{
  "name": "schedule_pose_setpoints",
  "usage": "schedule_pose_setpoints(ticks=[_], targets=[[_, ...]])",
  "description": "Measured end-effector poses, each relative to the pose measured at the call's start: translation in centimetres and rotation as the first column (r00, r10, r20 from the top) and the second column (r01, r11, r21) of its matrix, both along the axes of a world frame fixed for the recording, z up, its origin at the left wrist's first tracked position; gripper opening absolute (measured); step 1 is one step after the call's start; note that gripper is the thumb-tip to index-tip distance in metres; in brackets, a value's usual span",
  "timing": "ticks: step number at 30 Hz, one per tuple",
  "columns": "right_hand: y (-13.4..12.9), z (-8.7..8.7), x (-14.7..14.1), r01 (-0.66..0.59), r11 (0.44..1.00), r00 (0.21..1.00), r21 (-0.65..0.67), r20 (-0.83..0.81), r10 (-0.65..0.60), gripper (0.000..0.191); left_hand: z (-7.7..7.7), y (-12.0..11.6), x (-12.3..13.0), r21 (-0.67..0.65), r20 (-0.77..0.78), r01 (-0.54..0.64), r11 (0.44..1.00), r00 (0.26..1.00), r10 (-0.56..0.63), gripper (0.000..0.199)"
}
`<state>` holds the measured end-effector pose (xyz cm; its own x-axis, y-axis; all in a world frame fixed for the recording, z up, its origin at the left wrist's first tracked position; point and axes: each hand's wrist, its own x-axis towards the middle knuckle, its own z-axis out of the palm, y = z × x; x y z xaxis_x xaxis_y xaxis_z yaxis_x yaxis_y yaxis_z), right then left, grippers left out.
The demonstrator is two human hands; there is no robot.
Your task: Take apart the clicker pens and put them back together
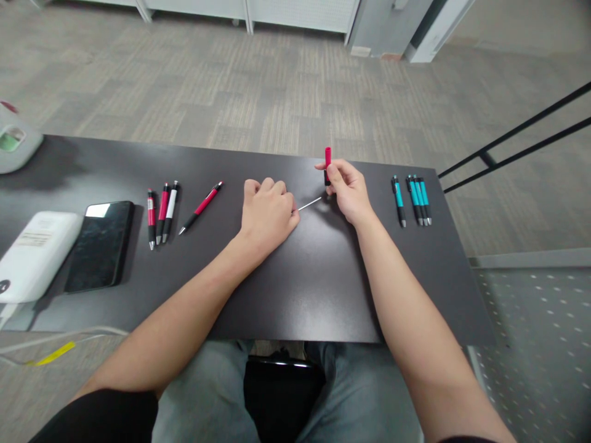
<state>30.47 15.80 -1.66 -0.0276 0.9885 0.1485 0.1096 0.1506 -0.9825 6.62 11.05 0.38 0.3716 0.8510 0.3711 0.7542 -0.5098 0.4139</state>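
My left hand (268, 212) is closed low over the dark table, with a thin pale rod (310, 203) sticking out to the right from between its thumb and fingers. Whatever else lies under that hand is hidden. Between thumb and fingers, my right hand (348, 189) grips a red and black pen part (327, 157), held upright near the far edge. Left of my left hand, a red pen (202, 207) lies slanted. Further left are two red pens (162, 211) and a white pen (170, 210). Several turquoise pens (418, 200) lie at the right.
The dark table (305, 289) ends at the right near black metal bars (512, 136). At the left lie a black phone (102, 246), a white power bank (37, 255) and a white device (18, 140). A cable (83, 332) runs along the near left edge.
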Motion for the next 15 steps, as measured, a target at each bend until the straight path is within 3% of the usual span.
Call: schedule_pose_setpoints(ticks=[10, 15], targets=[[0.3, -0.3, 0.2, 0.048, 0.999, 0.999, 0.003, -0.024, -0.047, 0.053, 0.7, -1.5, 1.8, 0.001, -0.205, 0.082, 0.997, 0.975, -0.08, 0.024], [0.8, -0.8, 0.5, 0.103, 0.995, 0.994, -0.012, -0.046, -0.104, 0.058, -0.3, -0.3, 1.3, -0.013, -0.002, 0.097, 0.995, 0.995, -0.097, 0.018]])
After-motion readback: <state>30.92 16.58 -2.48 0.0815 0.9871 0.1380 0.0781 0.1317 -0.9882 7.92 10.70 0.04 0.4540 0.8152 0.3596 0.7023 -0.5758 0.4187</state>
